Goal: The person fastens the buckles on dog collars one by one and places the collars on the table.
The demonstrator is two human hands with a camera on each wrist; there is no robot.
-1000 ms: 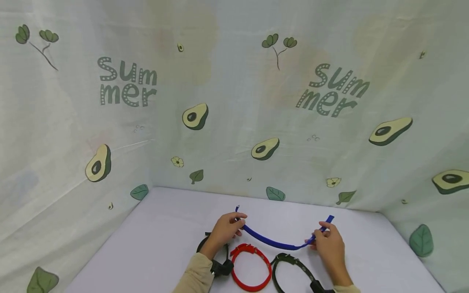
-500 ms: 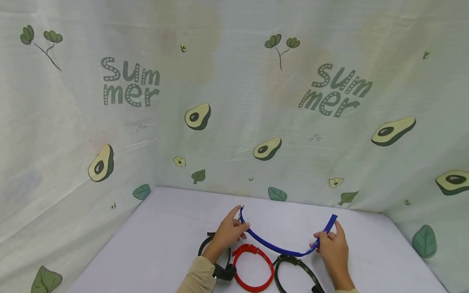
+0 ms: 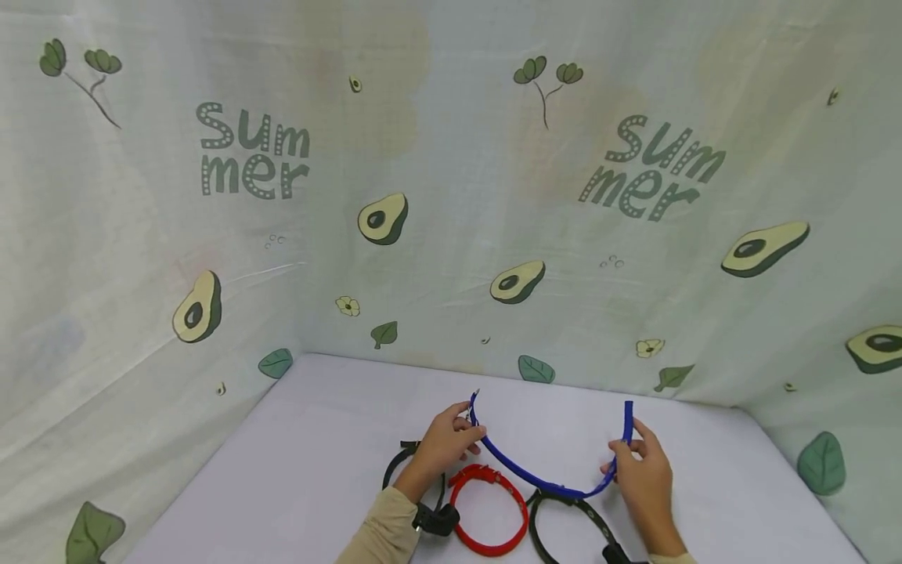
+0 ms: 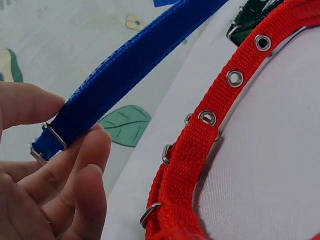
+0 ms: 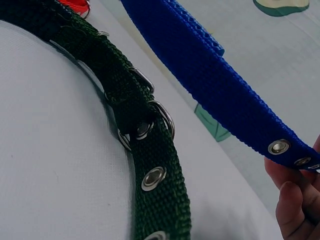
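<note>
A blue collar hangs in a downward curve between my two hands, its strap unfastened. My left hand pinches the end with the metal buckle, thumb on one side and fingers on the other. At the opposite end, my right hand pinches the strap near its metal eyelets, and the tip sticks up above the fingers. Below the strap a red collar lies fastened in a ring. To its right is a dark green collar, also fastened.
Partly hidden behind my left forearm lies a black collar with a black box on it. Another black box sits on the green collar. The white table meets a printed cloth wall.
The blue collar has sagged into a deeper curve, and its right tip has turned more upright. My left hand has shifted slightly right; the right hand has changed its hold on the strap.
</note>
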